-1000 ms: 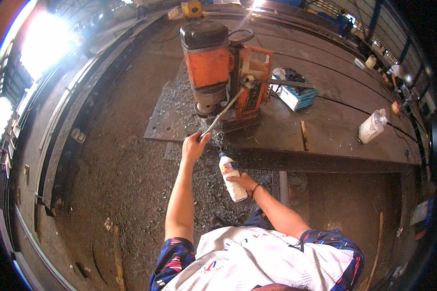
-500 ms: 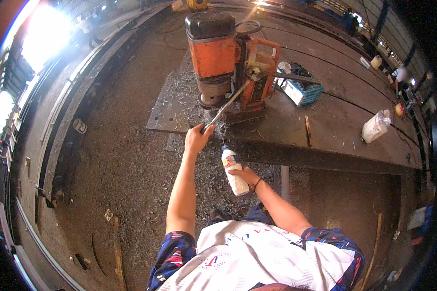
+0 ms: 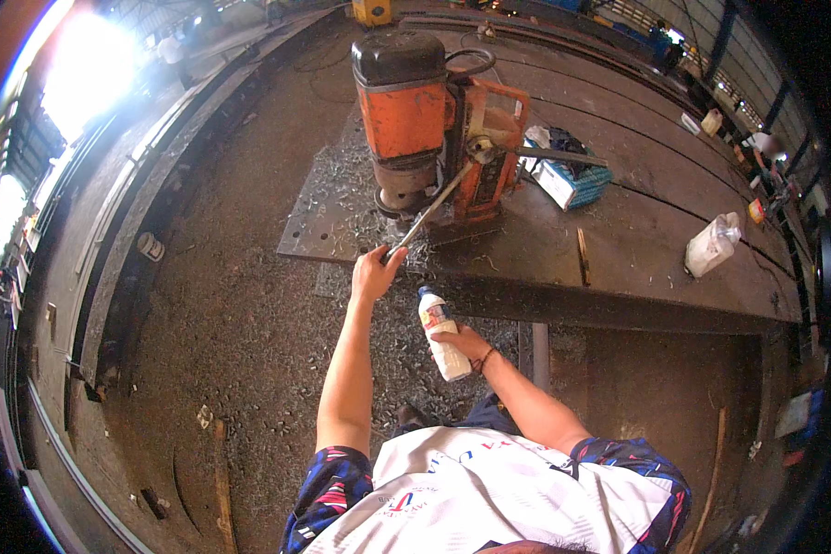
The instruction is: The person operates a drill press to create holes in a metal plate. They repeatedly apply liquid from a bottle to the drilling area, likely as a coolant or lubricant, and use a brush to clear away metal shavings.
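Note:
An orange and black magnetic drill (image 3: 402, 111) stands upright on a steel plate covered in metal shavings. My left hand (image 3: 376, 271) is closed around the end of the drill's feed lever (image 3: 431, 214), a long bar that slants down toward me from the hub. In my right hand (image 3: 469, 343) is a plastic bottle (image 3: 439, 319) of whitish liquid with a dark blue cap, tilted with its cap end toward the plate's near edge. The bottle is apart from the drill and the plate. The drill's cutting end is partly hidden behind its lower housing and the shavings.
On the steel table (image 3: 637, 249) to the right lie a blue and white box (image 3: 572, 183) with dark cloth on it, a thin wooden strip (image 3: 584, 257) and a whitish jerrycan (image 3: 712, 246). A white cup (image 3: 151, 246) is on the left. Shavings litter the floor.
The bottle has dropped slightly away from the plate, toward me. My left hand stays on the lever, lowered a little. The view has shifted slightly.

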The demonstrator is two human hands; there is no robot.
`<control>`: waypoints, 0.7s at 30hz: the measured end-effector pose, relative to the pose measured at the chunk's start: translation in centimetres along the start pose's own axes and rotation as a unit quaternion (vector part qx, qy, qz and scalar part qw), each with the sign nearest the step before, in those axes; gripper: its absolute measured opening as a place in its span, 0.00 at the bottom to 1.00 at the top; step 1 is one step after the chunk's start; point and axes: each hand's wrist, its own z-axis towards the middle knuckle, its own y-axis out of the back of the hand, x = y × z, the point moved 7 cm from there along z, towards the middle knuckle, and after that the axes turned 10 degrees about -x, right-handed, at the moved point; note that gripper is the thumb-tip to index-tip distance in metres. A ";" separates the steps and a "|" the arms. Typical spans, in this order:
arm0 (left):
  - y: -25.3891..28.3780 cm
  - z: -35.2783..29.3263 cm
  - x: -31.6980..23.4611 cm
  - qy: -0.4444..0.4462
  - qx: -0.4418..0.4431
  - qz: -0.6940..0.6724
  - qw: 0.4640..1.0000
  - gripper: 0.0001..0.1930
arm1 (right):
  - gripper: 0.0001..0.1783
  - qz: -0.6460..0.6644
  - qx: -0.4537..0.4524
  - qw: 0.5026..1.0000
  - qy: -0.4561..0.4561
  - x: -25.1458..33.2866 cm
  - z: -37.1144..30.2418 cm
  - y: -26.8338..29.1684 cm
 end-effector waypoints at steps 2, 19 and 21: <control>0.1 0.0 0.0 0.004 0.003 0.001 1.000 0.30 | 0.18 0.001 -0.002 1.000 -0.004 0.0 -0.1 0.0; 0.4 -0.2 0.2 -0.028 -0.041 -0.019 0.999 0.29 | 0.19 0.012 0.004 1.000 -0.012 -0.5 0.4 -0.1; 0.2 -0.2 0.0 -0.020 -0.021 -0.020 0.999 0.29 | 0.19 0.012 -0.001 1.000 -0.017 -0.4 0.1 0.1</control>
